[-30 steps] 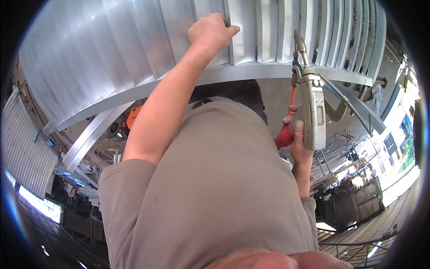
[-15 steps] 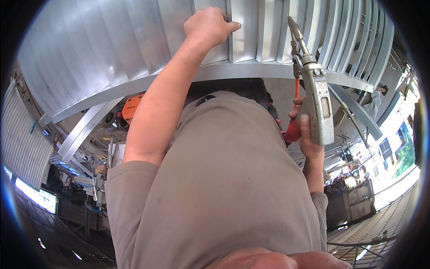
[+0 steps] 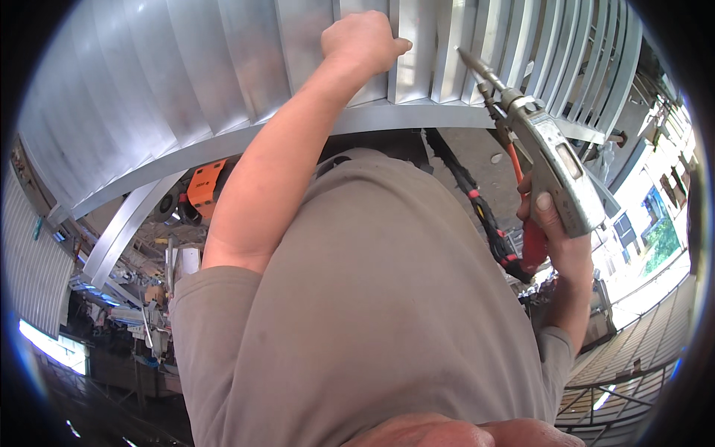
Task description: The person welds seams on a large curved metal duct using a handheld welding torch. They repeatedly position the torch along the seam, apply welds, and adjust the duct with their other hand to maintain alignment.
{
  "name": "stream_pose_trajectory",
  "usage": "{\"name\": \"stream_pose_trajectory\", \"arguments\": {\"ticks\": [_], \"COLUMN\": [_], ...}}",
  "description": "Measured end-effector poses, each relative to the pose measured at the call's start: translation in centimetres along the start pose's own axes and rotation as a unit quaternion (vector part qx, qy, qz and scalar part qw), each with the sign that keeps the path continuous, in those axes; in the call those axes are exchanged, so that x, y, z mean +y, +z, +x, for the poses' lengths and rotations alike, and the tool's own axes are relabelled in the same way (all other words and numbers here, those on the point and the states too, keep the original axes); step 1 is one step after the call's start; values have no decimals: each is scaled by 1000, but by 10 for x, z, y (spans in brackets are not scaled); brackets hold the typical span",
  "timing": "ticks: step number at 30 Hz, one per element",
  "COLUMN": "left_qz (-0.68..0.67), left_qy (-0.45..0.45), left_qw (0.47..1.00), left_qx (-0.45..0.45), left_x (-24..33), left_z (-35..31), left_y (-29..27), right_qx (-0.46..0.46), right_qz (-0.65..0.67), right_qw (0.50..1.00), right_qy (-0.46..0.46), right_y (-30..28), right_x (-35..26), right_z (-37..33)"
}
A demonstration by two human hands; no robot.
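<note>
My right hand (image 3: 558, 227) is wrapped round the red handle of a grey metal welding gun (image 3: 558, 156). Its pointed nozzle tilts up and left, with the tip over the silver metal slats (image 3: 415, 56), seemingly just off them; whether it touches, I cannot tell. A black cable (image 3: 480, 205) with red bands runs from the handle's lower end. To the left, my left hand (image 3: 361, 41) lies at the slats, fingers curled under and thumb pointing right. What those fingers hold, if anything, is hidden.
A silver bar (image 3: 417, 115) borders the slats on my side, with a slanted leg (image 3: 134, 223) below at left. Under the slatted panel stands an orange machine (image 3: 205, 188) with wheels. Clutter covers the floor at left.
The welding gun has swung right at its handle end, and its nozzle now leans further left. More of the cable shows. My left hand keeps its curled shape on the slats.
</note>
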State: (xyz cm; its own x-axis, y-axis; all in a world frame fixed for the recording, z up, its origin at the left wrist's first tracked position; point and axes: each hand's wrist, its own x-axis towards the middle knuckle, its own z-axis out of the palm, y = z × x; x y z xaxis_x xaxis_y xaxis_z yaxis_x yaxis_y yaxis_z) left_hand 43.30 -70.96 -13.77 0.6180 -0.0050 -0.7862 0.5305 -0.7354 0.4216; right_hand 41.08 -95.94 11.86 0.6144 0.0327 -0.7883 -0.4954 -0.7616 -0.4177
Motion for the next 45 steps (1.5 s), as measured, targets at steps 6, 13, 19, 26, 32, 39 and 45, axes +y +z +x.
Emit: {"name": "stream_pose_trajectory", "arguments": {"ticks": [6,13,19,26,32,39,45], "left_qz": [-2,-25,-48,-55,-49,-51,-49], "left_qy": [7,21,41,41,46,45,57], "left_qw": [1000,999,998,997,998,997,997], "left_qx": [-4,9,7,19,20,22,30], "left_x": [0,-4,-8,-8,-9,-9,-10], "left_z": [-1,-2,-1,1,1,-1,0], "left_y": [-2,-2,1,5,6,4,6], "right_qx": [-139,-228,-255,-263,-270,-267,-260], "right_qz": [-79,-141,-199,-233,-235,-262,-265], "right_qw": [982,949,933,920,919,910,915], "right_qy": [97,165,159,175,167,176,157], "right_y": [7,43,66,80,84,86,89], "right_x": [-61,-105,-121,-129,-132,-132,-133], "right_z": [32,80,100,101,101,105,103]}}
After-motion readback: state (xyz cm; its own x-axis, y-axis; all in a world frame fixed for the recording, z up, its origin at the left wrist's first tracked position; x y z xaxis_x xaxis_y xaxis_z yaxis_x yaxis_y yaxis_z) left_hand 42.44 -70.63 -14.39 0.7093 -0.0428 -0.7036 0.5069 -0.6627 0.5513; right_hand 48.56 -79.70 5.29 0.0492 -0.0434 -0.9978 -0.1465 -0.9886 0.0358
